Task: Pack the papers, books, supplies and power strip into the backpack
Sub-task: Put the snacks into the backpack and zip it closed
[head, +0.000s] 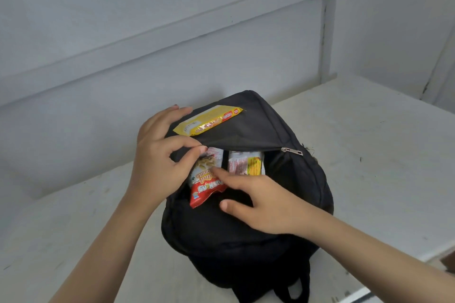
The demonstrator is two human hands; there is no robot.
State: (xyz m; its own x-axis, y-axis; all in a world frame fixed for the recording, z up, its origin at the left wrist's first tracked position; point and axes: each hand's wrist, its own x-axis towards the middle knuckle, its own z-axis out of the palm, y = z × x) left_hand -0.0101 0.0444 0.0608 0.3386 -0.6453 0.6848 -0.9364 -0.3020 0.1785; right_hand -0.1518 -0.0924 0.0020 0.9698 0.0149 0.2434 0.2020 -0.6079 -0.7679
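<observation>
A pale, scuffed worktop (pixel 369 155) carries the black backpack (pixel 246 229), soft woven fabric, rounded and slumped, with its front pocket unzipped and the metal zipper pull (pixel 292 151) at the right end of the opening. Judging by the bare surface around the backpack, most of the packing looks done; no papers, books or power strip are visible outside it, and whether they are inside cannot be told. The left hand (pixel 157 152) pinches the pocket's upper lip, holding it open. The right hand (pixel 261 204), fingers loosely spread, presses a glossy red-and-white snack packet (pixel 206 184) into the pocket, beside a crinkly white-and-yellow packet (pixel 246 163). On top of the backpack lies a flat yellow wafer bar (pixel 208 120), not yet packed.
</observation>
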